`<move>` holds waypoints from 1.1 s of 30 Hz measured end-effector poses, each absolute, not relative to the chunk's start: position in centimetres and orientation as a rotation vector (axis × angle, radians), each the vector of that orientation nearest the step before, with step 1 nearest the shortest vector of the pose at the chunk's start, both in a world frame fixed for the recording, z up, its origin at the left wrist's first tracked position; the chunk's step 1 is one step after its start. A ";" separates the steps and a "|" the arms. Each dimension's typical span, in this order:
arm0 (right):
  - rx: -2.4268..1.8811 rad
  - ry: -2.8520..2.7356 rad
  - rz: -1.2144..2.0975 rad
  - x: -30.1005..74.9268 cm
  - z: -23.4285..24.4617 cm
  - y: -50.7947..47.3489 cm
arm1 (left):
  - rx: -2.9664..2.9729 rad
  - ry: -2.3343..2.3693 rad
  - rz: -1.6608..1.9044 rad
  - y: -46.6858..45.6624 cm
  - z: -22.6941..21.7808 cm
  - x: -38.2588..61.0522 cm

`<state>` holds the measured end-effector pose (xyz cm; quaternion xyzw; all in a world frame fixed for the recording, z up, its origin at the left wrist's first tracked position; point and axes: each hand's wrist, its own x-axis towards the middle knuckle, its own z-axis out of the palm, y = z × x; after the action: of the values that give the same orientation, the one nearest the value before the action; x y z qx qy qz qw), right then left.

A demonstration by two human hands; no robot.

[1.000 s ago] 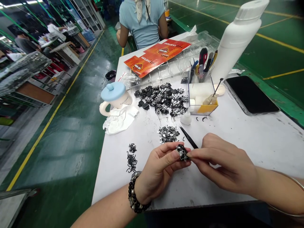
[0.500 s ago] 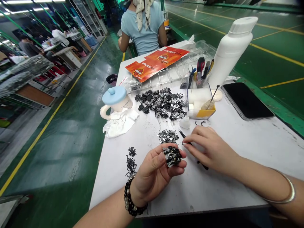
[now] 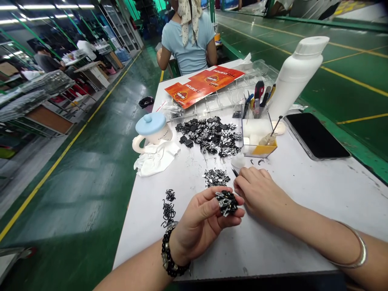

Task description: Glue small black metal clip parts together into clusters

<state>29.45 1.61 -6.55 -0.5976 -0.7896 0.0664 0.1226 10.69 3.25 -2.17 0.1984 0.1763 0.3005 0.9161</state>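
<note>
Head view, black-and-silver part (image 3: 226, 203): held up over the counter (image 3: 145, 246), pinched between thumb and fingers of the left hand (image 3: 200, 221).
Right hand (image 3: 263, 198): lowered, fingers curled over the mostly covered tweezers (image 3: 235, 172); whether they are grasped cannot be told.
Small silver pieces (image 3: 216, 178): heaped just beyond the left hand; black curved pieces (image 3: 168, 211) are laid further left.
Step in hand: judged to be fine handling of the held part.
Next move: a sure tweezer grip and a steady left hand would seem called for.
</note>
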 end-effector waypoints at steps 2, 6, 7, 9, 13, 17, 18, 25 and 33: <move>-1.733 -2.304 0.213 29.7 -6.3 1.5 | 0.411 0.368 0.617 3.3 -2.2 10.7; -1.729 -2.290 0.255 30.4 -6.1 1.3 | 0.412 0.383 0.620 3.4 -2.1 10.7; -1.729 -2.286 0.263 30.4 -6.2 1.3 | 0.411 0.387 0.620 3.4 -2.1 10.7; -1.717 -2.280 0.284 30.4 -6.3 1.3 | 0.407 0.394 0.618 3.4 -2.1 10.6; -1.683 -2.239 0.338 30.3 -6.3 1.2 | 0.409 0.399 0.611 3.4 -2.2 10.6; -1.540 -2.197 0.449 30.8 -5.0 1.0 | 0.422 0.412 0.617 3.5 -2.3 10.6; -1.463 -2.150 0.529 30.9 -4.5 0.9 | 0.433 0.417 0.622 3.5 -2.3 10.6; -0.960 -1.242 1.446 30.4 -3.1 0.4 | 0.456 0.368 0.609 3.1 -2.2 10.9; -0.686 -0.930 1.823 29.2 -3.8 0.1 | 0.427 0.343 0.618 2.9 -2.2 11.1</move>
<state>29.18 0.09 -3.80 -0.2800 -0.3798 0.7448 0.4719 11.12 2.90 -2.24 0.2077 0.1665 0.3004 0.9159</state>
